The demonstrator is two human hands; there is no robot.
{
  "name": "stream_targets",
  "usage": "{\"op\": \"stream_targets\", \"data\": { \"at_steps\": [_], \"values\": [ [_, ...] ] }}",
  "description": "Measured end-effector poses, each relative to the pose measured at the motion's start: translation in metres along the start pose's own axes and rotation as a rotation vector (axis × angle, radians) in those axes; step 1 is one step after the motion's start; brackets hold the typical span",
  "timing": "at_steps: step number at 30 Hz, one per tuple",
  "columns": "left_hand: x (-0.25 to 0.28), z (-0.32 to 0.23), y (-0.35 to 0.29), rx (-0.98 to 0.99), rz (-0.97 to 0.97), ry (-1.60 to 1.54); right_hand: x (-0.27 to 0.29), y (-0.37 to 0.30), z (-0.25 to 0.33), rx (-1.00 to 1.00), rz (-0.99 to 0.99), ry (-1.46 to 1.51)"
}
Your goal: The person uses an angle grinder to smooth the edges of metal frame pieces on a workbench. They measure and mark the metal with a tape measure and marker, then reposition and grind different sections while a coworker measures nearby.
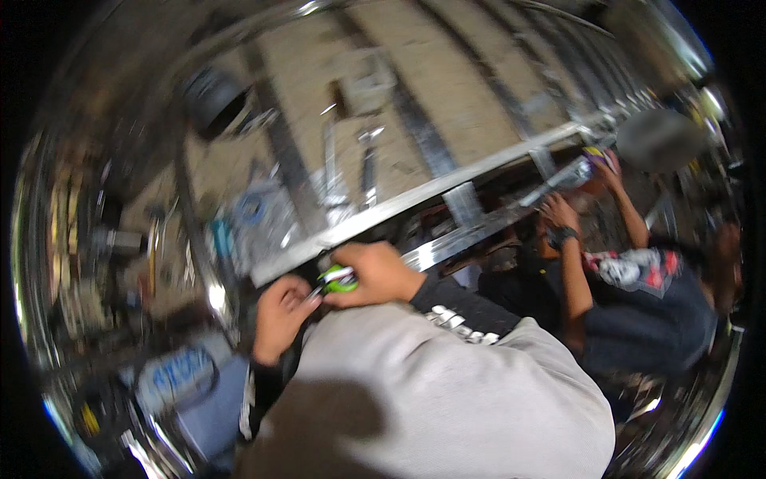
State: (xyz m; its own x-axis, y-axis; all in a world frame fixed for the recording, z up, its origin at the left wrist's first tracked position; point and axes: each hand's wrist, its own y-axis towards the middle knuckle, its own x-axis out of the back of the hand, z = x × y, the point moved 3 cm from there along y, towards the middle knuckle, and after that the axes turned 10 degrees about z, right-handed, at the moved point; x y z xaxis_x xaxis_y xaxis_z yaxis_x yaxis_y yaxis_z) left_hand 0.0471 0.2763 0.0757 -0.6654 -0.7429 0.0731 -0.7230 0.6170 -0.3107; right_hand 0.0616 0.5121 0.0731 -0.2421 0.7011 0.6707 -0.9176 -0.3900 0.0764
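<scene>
At the far left of the frame only a blurred clutter of tools and parts can be made out. In the lower middle, the left hand (279, 315) is curled narrowly, its fingertips brought against the tip of a small green and white tool (338, 279), apparently so that the tip is steadied. Just to the right, the right hand (381, 273) is closed around the body of that tool, which is held right below the long metal rail (447, 188) running up towards the upper right. Above the rail, two wrenches (351, 172) are laid on the slatted boards (447, 72), within easy reach. At the right of the frame, both hands of another person (582, 195) are raised to the same rail, as though it were being braced.
</scene>
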Motion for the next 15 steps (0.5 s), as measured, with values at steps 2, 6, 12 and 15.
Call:
{"op": "stream_targets", "data": {
  "at_steps": [2,6,12,15],
  "values": [
    [0.014,-0.006,-0.004,-0.072,-0.074,0.088,0.003,-0.001,-0.012,-0.065,0.006,-0.03],
    [0.057,-0.005,-0.004,-0.159,-0.319,0.172,0.023,-0.004,-0.042,-0.174,-0.08,-0.072],
    [0.077,-0.007,0.02,-0.253,-0.265,0.211,0.053,-0.031,-0.06,-0.367,-0.213,-0.156],
    [0.063,-0.017,0.035,-0.309,-0.221,0.366,0.061,-0.045,-0.066,-0.43,-0.212,-0.199]
  ]
}}
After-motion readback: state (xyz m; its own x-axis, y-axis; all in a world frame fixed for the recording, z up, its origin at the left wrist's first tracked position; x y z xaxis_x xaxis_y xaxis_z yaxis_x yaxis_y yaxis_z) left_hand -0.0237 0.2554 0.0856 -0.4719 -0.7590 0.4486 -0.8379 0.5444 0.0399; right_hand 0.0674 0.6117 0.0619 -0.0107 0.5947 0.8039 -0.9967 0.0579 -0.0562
